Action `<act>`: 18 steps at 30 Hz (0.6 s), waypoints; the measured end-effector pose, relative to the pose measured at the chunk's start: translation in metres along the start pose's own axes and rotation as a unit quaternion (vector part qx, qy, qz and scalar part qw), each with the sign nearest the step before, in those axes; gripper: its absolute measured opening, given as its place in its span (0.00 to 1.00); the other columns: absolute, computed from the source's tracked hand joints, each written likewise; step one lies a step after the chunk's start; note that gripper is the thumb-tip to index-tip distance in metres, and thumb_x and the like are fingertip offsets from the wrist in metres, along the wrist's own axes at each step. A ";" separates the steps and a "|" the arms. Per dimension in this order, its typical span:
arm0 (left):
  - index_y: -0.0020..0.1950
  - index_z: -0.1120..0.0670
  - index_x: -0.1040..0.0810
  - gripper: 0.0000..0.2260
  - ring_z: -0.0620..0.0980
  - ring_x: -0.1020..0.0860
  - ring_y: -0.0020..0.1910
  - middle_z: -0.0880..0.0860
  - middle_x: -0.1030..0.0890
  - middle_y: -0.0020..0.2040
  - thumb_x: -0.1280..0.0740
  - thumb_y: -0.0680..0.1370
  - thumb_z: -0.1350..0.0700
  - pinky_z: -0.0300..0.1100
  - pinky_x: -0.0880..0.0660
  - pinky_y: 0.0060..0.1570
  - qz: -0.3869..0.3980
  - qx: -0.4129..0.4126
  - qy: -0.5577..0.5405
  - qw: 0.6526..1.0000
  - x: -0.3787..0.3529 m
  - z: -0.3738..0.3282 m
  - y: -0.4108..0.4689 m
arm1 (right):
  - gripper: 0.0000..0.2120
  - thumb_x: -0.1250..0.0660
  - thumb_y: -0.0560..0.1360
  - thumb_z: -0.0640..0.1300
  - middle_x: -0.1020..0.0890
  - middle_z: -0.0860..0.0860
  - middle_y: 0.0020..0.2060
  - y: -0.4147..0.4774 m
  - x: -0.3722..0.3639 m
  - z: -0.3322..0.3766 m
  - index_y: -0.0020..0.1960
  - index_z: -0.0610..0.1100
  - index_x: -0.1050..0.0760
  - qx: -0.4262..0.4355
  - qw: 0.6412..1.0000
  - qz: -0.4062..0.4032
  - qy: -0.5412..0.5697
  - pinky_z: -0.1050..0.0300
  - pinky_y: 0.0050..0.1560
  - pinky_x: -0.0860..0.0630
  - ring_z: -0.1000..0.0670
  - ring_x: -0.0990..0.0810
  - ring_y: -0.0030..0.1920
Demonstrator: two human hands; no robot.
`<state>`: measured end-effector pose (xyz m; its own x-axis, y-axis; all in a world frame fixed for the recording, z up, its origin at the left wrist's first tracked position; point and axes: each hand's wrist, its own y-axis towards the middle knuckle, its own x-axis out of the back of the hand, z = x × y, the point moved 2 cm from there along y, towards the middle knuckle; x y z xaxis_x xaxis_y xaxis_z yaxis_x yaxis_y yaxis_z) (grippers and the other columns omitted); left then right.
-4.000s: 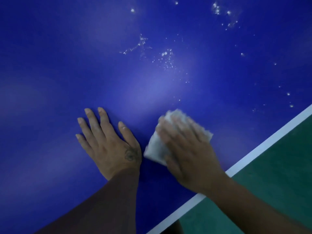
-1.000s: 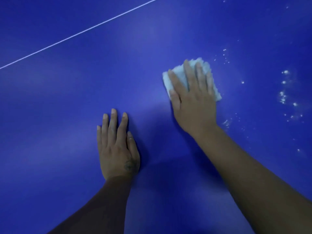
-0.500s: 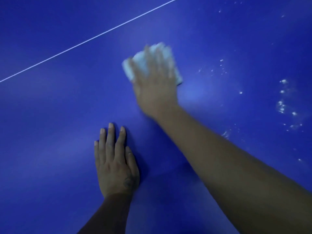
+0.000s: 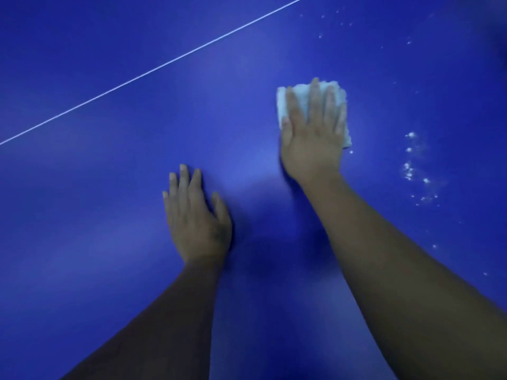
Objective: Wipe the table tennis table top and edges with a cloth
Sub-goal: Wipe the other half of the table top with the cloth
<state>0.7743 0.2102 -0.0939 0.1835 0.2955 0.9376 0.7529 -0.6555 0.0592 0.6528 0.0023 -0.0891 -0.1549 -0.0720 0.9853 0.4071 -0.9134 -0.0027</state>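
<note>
The blue table tennis table top (image 4: 109,242) fills the whole view. A folded white cloth (image 4: 297,94) lies flat on it right of centre. My right hand (image 4: 312,135) presses down on the cloth with straight, spread fingers and covers most of it. My left hand (image 4: 194,215) rests flat on the bare table, lower and to the left of the cloth, fingers straight. White specks and smears (image 4: 411,168) dot the surface to the right of the cloth.
A thin white centre line (image 4: 153,68) runs diagonally from the left edge up to the top right. More white specks (image 4: 321,36) are scattered near the top right. No table edge is in view.
My right hand has slid the cloth back to the right and a little nearer, after a sweep to the left half a second ago. My left hand has stayed flat on the table.
</note>
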 end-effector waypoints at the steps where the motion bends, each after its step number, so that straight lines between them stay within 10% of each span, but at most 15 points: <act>1: 0.82 0.59 0.30 0.27 0.61 0.41 0.86 0.58 0.35 0.85 0.38 0.84 0.52 0.59 0.48 0.85 -0.007 0.043 -0.008 0.999 -0.005 -0.018 0.014 | 0.27 0.54 0.89 0.54 0.49 0.41 0.87 0.001 -0.001 0.000 0.88 0.54 0.47 -0.014 1.000 0.010 -0.007 0.31 0.84 0.55 0.35 0.52 0.87; 5: 0.87 0.54 0.37 0.30 0.57 0.47 0.88 0.54 0.42 0.88 0.40 0.86 0.46 0.60 0.53 0.86 -0.035 0.148 0.024 0.988 -0.029 -0.051 0.044 | 0.26 0.52 0.89 0.53 0.44 0.43 0.87 -0.017 -0.010 0.021 0.87 0.55 0.42 0.223 0.974 0.027 -0.011 0.33 0.84 0.50 0.37 0.48 0.87; 10: 0.86 0.53 0.36 0.31 0.58 0.45 0.88 0.56 0.41 0.88 0.42 0.85 0.43 0.60 0.51 0.85 -0.049 0.136 0.053 0.988 -0.037 -0.047 0.044 | 0.27 0.50 0.87 0.53 0.42 0.42 0.86 0.056 -0.009 0.018 0.86 0.54 0.38 0.003 0.999 -0.035 0.011 0.31 0.83 0.52 0.35 0.48 0.86; 15: 0.85 0.57 0.33 0.31 0.61 0.43 0.87 0.58 0.38 0.87 0.39 0.83 0.46 0.61 0.49 0.84 -0.061 0.125 0.051 0.989 -0.036 -0.049 0.045 | 0.27 0.54 0.88 0.54 0.49 0.46 0.88 0.087 -0.020 0.105 0.87 0.58 0.45 0.189 0.980 0.038 0.040 0.33 0.83 0.60 0.38 0.55 0.87; 18: 0.85 0.57 0.34 0.31 0.60 0.43 0.87 0.58 0.39 0.87 0.39 0.84 0.46 0.60 0.50 0.85 -0.055 0.135 0.053 0.988 -0.037 -0.050 0.046 | 0.28 0.60 0.88 0.55 0.51 0.47 0.88 0.127 -0.016 0.047 0.88 0.59 0.50 0.089 0.995 0.033 0.018 0.34 0.83 0.63 0.39 0.58 0.87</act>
<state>0.7699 0.1344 -0.1085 0.0344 0.2719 0.9617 0.9088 -0.4088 0.0830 0.7491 -0.0938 -0.0977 -0.1528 -0.1466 0.9773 0.5703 -0.8207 -0.0339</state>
